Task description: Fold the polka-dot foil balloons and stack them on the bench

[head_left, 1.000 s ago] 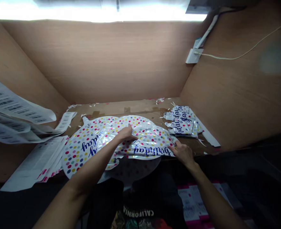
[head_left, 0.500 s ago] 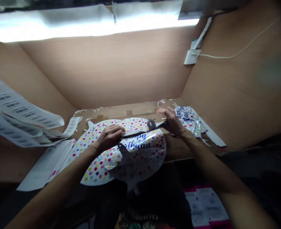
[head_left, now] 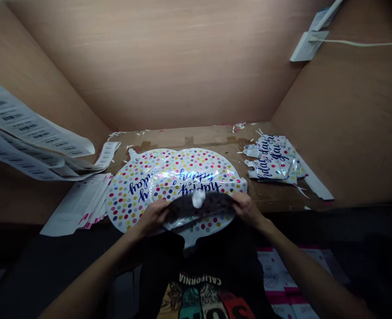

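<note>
A flat foil balloon (head_left: 196,170) with coloured dots and blue "happy birthday" writing lies on top of a stack of like balloons (head_left: 129,195) on the wooden bench (head_left: 209,137). My left hand (head_left: 154,217) and my right hand (head_left: 247,208) each grip the near edge of the top balloon, left and right, fingers closed on the foil. Between them the near edge is folded up and over, showing its dark underside (head_left: 199,206) with the white valve tab.
Folded balloons (head_left: 274,159) are piled at the bench's right. Printed cards (head_left: 79,204) lie at the left under hanging barcode label sheets (head_left: 26,128). Wooden walls enclose the bench on three sides. A white socket (head_left: 304,44) with cable sits on the right wall.
Both hands have come back from the balloon's middle and far right to its near edge. They now hold that edge folded upward. The camera has tilted down.
</note>
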The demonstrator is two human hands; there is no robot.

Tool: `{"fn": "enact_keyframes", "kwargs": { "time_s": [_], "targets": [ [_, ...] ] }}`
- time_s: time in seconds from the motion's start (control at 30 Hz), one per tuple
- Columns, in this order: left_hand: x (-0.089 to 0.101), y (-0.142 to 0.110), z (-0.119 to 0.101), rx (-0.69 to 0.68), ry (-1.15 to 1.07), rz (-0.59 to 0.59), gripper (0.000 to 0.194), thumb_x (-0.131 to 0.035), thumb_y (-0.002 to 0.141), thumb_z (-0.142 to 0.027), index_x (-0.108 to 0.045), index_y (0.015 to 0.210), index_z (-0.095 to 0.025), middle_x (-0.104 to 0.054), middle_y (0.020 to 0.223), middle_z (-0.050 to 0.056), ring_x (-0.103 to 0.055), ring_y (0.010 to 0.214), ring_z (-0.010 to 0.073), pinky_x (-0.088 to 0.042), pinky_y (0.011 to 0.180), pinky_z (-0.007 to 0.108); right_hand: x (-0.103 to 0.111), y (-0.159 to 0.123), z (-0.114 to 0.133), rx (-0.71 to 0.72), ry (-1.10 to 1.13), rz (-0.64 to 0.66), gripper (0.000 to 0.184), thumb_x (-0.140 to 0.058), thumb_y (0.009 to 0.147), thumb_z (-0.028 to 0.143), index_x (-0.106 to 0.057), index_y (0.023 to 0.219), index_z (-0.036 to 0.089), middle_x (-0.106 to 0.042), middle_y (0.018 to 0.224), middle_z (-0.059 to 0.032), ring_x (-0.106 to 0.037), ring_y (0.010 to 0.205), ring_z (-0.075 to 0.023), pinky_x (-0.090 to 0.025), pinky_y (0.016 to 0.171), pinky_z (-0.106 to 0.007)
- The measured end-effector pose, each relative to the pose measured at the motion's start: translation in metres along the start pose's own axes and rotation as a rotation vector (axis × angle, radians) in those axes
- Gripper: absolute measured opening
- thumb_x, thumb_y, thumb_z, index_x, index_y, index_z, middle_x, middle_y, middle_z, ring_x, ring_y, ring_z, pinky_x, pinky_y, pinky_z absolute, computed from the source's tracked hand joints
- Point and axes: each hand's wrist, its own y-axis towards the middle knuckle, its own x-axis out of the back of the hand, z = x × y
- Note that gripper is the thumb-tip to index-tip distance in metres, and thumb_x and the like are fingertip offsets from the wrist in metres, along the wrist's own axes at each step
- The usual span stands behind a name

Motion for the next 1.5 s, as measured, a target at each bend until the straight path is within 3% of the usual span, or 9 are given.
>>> {"fn": "enact_keyframes", "kwargs": {
  "time_s": [0.13,0.3,0.47,0.6,0.73,0.83,1.23,1.37,1.5],
  "targets": [
    [0.023,0.043,-0.012,0.364,0.235,0.272,0.028,-0.054,0.095,-0.042,-0.07,0.088,-0.02,-0.074,0.091,0.013,-0.069,0.082,0.0275,-0.048,0.073,0.034,-0.004,0.019,0.003,-0.293,-0.16,-0.016,0.024,-0.057,0.101,0.035,-0.065,0.087,0.017,-0.071,0.082,-0.0074,-0.064,0.077,-0.0233,-0.038,0.08,-0.037],
    [0.021,0.121,-0.045,0.288,0.287,0.18,0.044,-0.07,0.083,-0.051,-0.068,0.112,-0.018,-0.073,0.114,0.018,-0.067,0.108,0.035,-0.051,0.08,0.036,-0.006,0.021,0.004,-0.308,-0.178,0.007,0.024,-0.06,0.098,0.035,-0.064,0.083,0.018,-0.072,0.08,-0.0057,-0.065,0.077,-0.022,-0.037,0.082,-0.036],
    [0.016,0.167,-0.069,0.314,-0.143,0.482,0.026,-0.076,0.073,-0.033,-0.073,0.093,-0.017,-0.075,0.084,0.007,-0.07,0.077,0.0237,-0.048,0.064,0.028,0.006,0.012,0.002,-0.353,-0.098,-0.211,0.028,-0.059,0.099,0.044,-0.067,0.093,0.018,-0.072,0.091,-0.0098,-0.065,0.088,-0.0264,-0.043,0.087,-0.039],
    [0.027,0.149,-0.079,0.201,-0.734,0.3,0.024,-0.073,0.08,-0.037,-0.07,0.094,-0.017,-0.072,0.085,0.003,-0.067,0.075,0.0183,-0.05,0.066,0.025,0.01,0.024,0.02,-0.535,0.191,-0.68,0.045,-0.068,0.092,0.055,-0.064,0.118,0.018,-0.067,0.118,-0.0182,-0.061,0.11,-0.0319,-0.049,0.098,-0.048],
    [0.03,0.116,-0.098,0.25,-1.082,-0.062,0.038,-0.085,0.074,-0.037,-0.065,0.098,-0.017,-0.068,0.081,-0.001,-0.064,0.072,0.0146,-0.052,0.069,0.025,0.007,0.06,0.05,-0.592,1.094,-0.277,0.059,-0.077,0.085,0.057,-0.057,0.129,0.023,-0.071,0.115,-0.0124,-0.069,0.086,-0.0242,-0.058,0.072,-0.038],
    [0.024,0.097,-0.109,0.343,-1.186,-0.105,0.045,-0.086,0.073,-0.035,-0.067,0.11,-0.018,-0.073,0.091,0.003,-0.069,0.081,0.0186,-0.056,0.076,0.029,0.01,0.079,0.066,-0.548,1.418,-0.027,0.05,-0.08,0.084,0.052,-0.063,0.122,0.024,-0.074,0.1,-0.006,-0.068,0.071,-0.0191,-0.057,0.062,-0.032],
    [-0.006,0.075,-0.098,0.437,-1.546,-0.234,0.026,-0.083,0.073,-0.032,-0.071,0.089,-0.016,-0.067,0.068,0.001,-0.061,0.059,0.0142,-0.051,0.062,0.027,0.013,0.073,0.068,-0.385,1.284,-0.2,0.009,-0.074,0.079,0.026,-0.076,0.071,0.021,-0.065,0.082,-0.0013,-0.057,0.072,-0.0134,-0.047,0.064,-0.026],
    [-0.015,0.059,-0.099,0.483,-1.498,-0.014,0.045,-0.08,0.08,-0.052,-0.073,0.105,-0.015,-0.075,0.086,0.008,-0.071,0.074,0.0219,-0.057,0.069,0.033,0.005,0.077,0.06,-0.392,1.137,-0.282,0.012,-0.071,0.078,0.027,-0.075,0.068,0.022,-0.066,0.095,-0.0025,-0.061,0.09,-0.017,-0.051,0.075,-0.027],
    [-0.031,0.045,-0.101,0.399,-1.259,0.152,0.044,-0.087,0.077,-0.041,-0.074,0.108,-0.013,-0.078,0.102,0.011,-0.074,0.089,0.0246,-0.058,0.08,0.033,0.001,0.069,0.057,-0.644,1.377,-0.189,0.032,-0.068,0.086,0.05,-0.073,0.107,0.025,-0.069,0.088,-0.0014,-0.064,0.072,-0.0171,-0.054,0.066,-0.03]
  ]
}}
